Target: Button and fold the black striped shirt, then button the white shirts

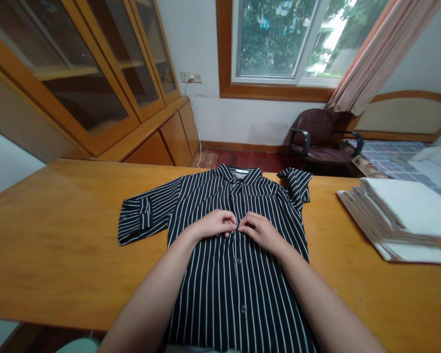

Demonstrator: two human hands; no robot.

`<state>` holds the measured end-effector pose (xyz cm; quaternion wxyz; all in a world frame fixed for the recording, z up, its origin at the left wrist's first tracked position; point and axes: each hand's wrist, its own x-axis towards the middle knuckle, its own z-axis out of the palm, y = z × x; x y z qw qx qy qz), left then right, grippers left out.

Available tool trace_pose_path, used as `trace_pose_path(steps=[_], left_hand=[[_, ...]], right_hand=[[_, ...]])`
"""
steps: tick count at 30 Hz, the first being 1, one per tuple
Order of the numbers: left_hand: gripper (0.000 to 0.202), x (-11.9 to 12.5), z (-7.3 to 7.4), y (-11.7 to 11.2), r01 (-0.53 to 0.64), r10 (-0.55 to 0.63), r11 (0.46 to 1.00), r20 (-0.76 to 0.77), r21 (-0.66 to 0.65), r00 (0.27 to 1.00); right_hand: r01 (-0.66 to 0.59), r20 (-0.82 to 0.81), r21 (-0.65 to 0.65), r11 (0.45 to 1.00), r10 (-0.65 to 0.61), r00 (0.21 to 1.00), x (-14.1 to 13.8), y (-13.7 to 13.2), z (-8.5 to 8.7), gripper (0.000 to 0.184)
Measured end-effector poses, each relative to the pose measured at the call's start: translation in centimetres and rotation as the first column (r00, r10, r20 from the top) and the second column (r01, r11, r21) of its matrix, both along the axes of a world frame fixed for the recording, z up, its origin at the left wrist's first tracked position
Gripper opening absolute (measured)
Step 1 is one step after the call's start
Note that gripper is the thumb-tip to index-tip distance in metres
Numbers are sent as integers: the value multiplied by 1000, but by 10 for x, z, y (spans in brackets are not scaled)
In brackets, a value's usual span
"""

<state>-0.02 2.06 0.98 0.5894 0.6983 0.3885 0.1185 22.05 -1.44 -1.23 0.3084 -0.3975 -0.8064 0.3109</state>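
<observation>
A black shirt with white stripes (209,289) lies face up, its collar (240,175) pointing away from me. At the chest, my left hand (215,224) pinches the edge of the front placket. My right hand (260,231) is closed in a pinch just beside it, fingertips almost meeting the left ones on the placket. Any button between the fingertips is hidden. Lower down, two dark buttons show, one at mid-front (238,261) and another (243,309) nearer to me. The left-side sleeve (150,211) is spread out with a folded cuff; the other sleeve (299,184) is bunched up.
The shirt rests on a wooden table (59,245). A stack of white folded sheets or packets (407,211) sits at the right. Beyond the table are a brown armchair (318,137), a bed (400,157) and a window (275,44). Glass-doored cabinets (106,63) line the left.
</observation>
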Motion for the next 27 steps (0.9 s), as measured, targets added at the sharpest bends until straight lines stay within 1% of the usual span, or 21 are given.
trace_pose_path(steps=[5, 13, 17, 21, 24, 27], left_hand=[[27, -2, -3, 2, 9, -8, 999, 26, -33, 1000], [29, -3, -2, 3, 21, -18, 998, 52, -57, 998], [29, -4, -3, 4, 24, -20, 998, 58, -61, 998], [27, -3, -4, 3, -12, 16, 997, 61, -71, 998], [27, -2, -3, 2, -45, 49, 997, 56, -71, 997], [27, -2, -2, 3, -50, 54, 996, 57, -71, 997]], right_hand=[[18, -1, -10, 1000, -18, 1000, 0, 1, -1, 9], [63, -2, -28, 998, -63, 998, -1, 1, 2, 9], [95, 1, -29, 995, -95, 996, -2, 1, 0, 7], [125, 10, -33, 992, -125, 992, -4, 2, -1, 8], [148, 27, -35, 988, -147, 989, -5, 1, 1, 12], [143, 28, -58, 988, -142, 989, -5, 1, 4, 11]])
